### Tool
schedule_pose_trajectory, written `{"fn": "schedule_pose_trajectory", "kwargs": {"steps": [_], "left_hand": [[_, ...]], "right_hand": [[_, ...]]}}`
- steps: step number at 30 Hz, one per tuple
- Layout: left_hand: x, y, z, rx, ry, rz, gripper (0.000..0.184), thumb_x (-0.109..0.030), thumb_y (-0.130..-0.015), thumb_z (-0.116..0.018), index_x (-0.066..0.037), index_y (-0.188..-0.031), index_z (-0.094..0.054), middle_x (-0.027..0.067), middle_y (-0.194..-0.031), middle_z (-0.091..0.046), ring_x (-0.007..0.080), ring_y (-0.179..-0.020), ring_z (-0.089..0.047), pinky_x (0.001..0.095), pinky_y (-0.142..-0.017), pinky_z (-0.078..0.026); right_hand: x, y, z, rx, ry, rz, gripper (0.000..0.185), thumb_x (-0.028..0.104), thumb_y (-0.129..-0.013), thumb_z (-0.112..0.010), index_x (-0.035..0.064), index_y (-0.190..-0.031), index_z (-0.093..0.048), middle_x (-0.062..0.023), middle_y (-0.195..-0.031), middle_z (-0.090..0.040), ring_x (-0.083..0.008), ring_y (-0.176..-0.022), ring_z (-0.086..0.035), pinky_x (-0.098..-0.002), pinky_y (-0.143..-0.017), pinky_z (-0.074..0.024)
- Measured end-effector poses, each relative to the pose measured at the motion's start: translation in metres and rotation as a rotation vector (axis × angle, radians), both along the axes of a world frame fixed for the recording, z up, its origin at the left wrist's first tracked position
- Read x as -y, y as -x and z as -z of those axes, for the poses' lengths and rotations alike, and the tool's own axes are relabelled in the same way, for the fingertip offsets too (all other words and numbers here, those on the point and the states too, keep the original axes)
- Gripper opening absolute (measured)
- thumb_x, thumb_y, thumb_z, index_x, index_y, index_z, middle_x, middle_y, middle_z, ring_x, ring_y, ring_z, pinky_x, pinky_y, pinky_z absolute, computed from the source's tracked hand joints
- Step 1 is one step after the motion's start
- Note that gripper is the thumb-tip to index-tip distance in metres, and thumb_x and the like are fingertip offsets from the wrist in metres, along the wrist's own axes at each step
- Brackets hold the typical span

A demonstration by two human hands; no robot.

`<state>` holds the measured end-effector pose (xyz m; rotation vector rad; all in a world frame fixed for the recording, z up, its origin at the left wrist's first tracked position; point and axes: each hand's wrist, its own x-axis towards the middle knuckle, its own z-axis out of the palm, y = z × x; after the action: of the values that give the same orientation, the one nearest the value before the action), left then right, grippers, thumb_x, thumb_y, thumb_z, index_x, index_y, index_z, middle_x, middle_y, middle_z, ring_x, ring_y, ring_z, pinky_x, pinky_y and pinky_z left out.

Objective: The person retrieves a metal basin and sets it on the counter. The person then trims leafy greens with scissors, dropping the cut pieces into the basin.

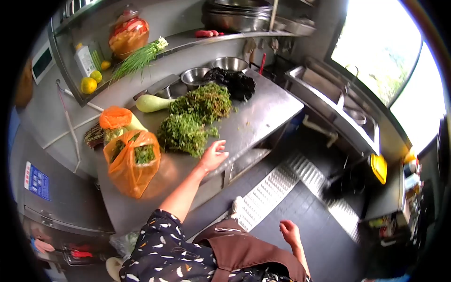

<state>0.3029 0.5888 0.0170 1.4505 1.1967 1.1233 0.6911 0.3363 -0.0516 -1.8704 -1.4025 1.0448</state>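
Note:
My left hand (215,155) hangs over the front edge of the steel table (253,123), holding nothing, its fingers apart and slightly bent. Just beyond it lies a bunch of leafy greens (182,135), with a second, browner bunch of greens (206,102) behind. To the left stands an orange plastic bag (134,171) with greens inside. My right hand (290,232) hangs beside the brown apron (256,251), away from the table, with its fingers loosely bent and nothing visible in it. A pale green gourd (152,103) rests behind the greens.
Metal bowls (194,76), a cleaver (159,86) and a black plastic bag (240,85) sit at the table's back. Scallions (141,58) overhang the shelf above. A steel sink (324,101) stands under the window. Metal grating (270,195) crosses the dark floor.

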Motion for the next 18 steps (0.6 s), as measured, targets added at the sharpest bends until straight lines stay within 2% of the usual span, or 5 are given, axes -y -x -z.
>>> {"fn": "schedule_pose_trajectory", "kwargs": {"steps": [4, 7, 9, 12, 18], "left_hand": [[-0.148, -0.062, -0.014, -0.09, -0.06, -0.02, 0.07, -0.025, -0.079, -0.072, -0.01, -0.138, -0.039, 0.02, -0.124, -0.054, 0.0216, -0.09, -0.065, 0.0341, -0.079, -0.053], [-0.232, -0.095, -0.024, -0.247, -0.008, 0.03, 0.076, -0.025, -0.078, -0.072, -0.013, -0.143, -0.033, 0.0215, -0.133, -0.047, 0.0256, -0.104, -0.059, 0.0381, -0.088, -0.049], [-0.284, -0.118, -0.01, -0.49, -0.289, 0.032, 0.085, -0.025, -0.075, -0.072, -0.017, -0.146, -0.027, 0.0251, -0.143, -0.034, 0.036, -0.125, -0.045, 0.0429, -0.102, -0.04], [-0.334, -0.133, -0.042, -0.733, -0.18, 0.041, 0.096, -0.023, -0.071, -0.077, -0.022, -0.148, -0.02, 0.0222, -0.152, -0.017, 0.0374, -0.138, -0.024, 0.0401, -0.112, -0.029], [-0.429, -0.13, -0.036, -0.887, -0.117, -0.096, 0.114, -0.03, -0.065, -0.084, -0.03, -0.15, -0.009, 0.0225, -0.154, -0.002, 0.0462, -0.139, -0.016, 0.0469, -0.113, -0.025]], "right_hand": [[-0.073, -0.083, 0.013, 0.022, 0.146, 0.196, 0.023, 0.016, -0.083, -0.063, 0.0003, -0.099, -0.066, -0.013, -0.082, -0.069, -0.0163, -0.074, -0.067, -0.0287, -0.067, -0.052], [-0.105, -0.115, 0.018, 0.143, 0.268, 0.198, 0.025, 0.017, -0.082, -0.062, 0.0002, -0.1, -0.066, -0.0131, -0.08, -0.069, -0.0155, -0.07, -0.067, -0.0292, -0.064, -0.0523], [-0.116, -0.135, 0.025, 0.103, 0.309, 0.285, 0.024, 0.017, -0.081, -0.062, 0.0003, -0.099, -0.067, -0.0128, -0.078, -0.069, -0.0159, -0.069, -0.067, -0.0293, -0.063, -0.0523], [-0.128, -0.164, 0.043, 0.055, 0.389, 0.439, 0.023, 0.017, -0.08, -0.062, -0.0002, -0.095, -0.067, -0.0121, -0.075, -0.069, -0.0164, -0.068, -0.067, -0.0294, -0.063, -0.0522], [-0.152, -0.242, 0.108, 0.198, 0.49, 0.334, 0.02, 0.015, -0.079, -0.062, -0.0018, -0.089, -0.068, -0.0111, -0.074, -0.069, -0.0168, -0.068, -0.067, -0.0294, -0.063, -0.0522]]}}
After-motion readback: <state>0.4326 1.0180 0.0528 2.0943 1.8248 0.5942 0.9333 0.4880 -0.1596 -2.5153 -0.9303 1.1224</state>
